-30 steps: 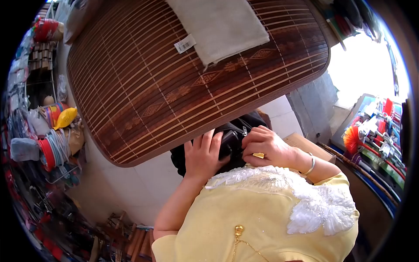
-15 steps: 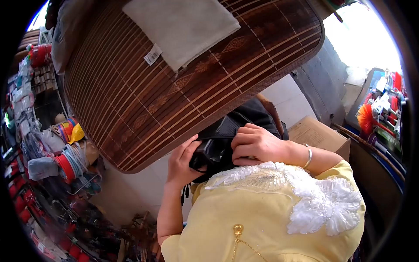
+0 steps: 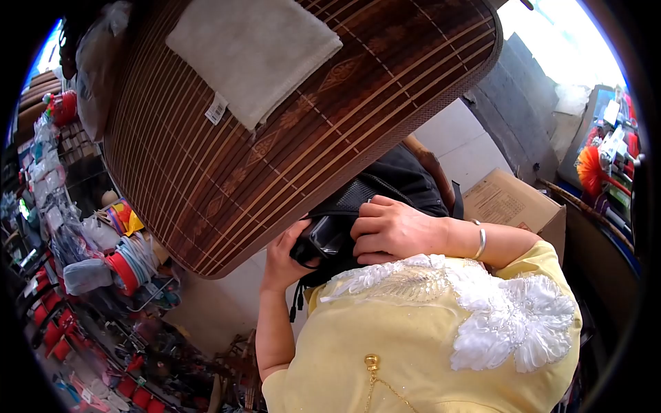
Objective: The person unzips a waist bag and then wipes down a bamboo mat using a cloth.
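Black bag: we see the black bag (image 3: 407, 180) against the yellow top (image 3: 413, 330), its far part running beneath the near edge of the bench (image 3: 275, 182).
Handling: we judge it soft and pliable, likely to sag and fold; its weight we cannot tell.
Glossy black item: at the bag's near end we see a glossy black item (image 3: 329, 233), which we take to be stiffer and perhaps slippery; we cannot tell what it is.
Where to hold: we would favour the fabric edge, with the mesh panel (image 3: 354, 195) giving a rougher surface than the gloss.
Left grip: our left grip (image 3: 281, 258) is clamped on the bag's left side, fingers above and thumb below, just beside the glossy item.
Right grip: our right grip (image 3: 399, 230) lies curled over the bag, right of that item; its fingertips are hidden, so we cannot tell whether they pinch anything.
Bag between: the glossy end sits between both hands, the rest beyond the right knuckles.
Bench top: we see a pale cloth (image 3: 251, 55) there, well apart from both hands.
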